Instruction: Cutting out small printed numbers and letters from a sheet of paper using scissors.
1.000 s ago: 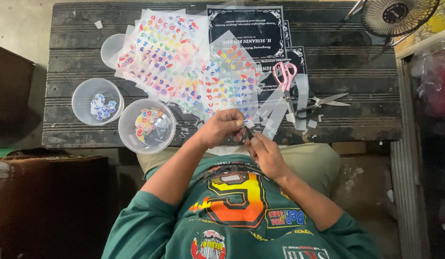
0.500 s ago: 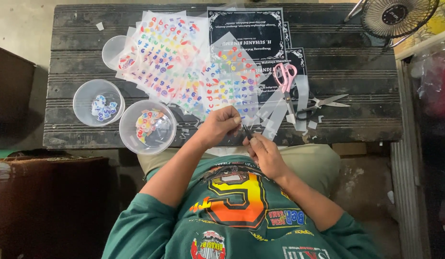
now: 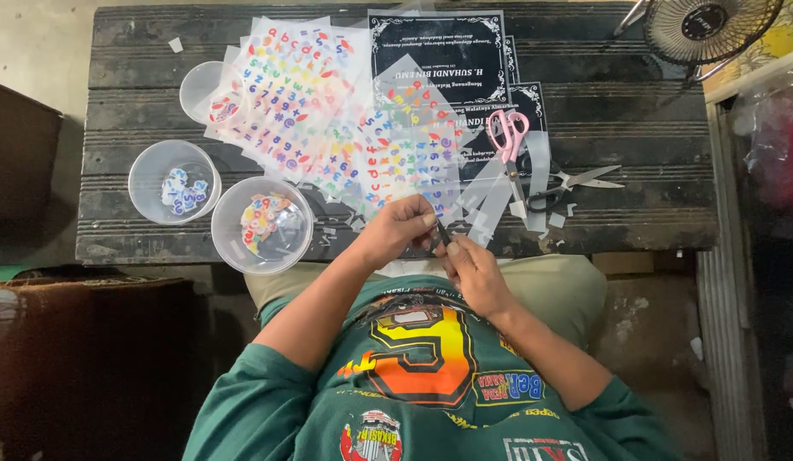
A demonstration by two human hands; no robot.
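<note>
Seen from above, we held our two hands together at the near edge of the dark wooden desk (image 3: 635, 111), over our lap. Our left hand (image 3: 398, 229) was curled, its grip pinched closed at the fingertips on a small dark piece (image 3: 442, 234) too small to make out. Our right hand (image 3: 475, 266) met it from just below, thumb and forefinger closed on the same piece, so both grips touched.

Just above the grips lay overlapping sheets of colourful letter stickers (image 3: 328, 102), fanned across the desk's middle. Up and to the right of the hands rested pink-handled scissors (image 3: 507, 137) on clear plastic strips (image 3: 499, 201), with a second pair of small grey scissors (image 3: 576, 182) a little further right. Behind those sat black printed cards (image 3: 439, 47).

To the left of the grips stood a clear round tub (image 3: 261, 224) holding cut coloured stickers, and beyond it another tub (image 3: 173, 182) with blue and white ones. A third tub (image 3: 201, 85) sat farther up, partly under the sheets. A small fan (image 3: 712, 26) stood at the far right corner.
</note>
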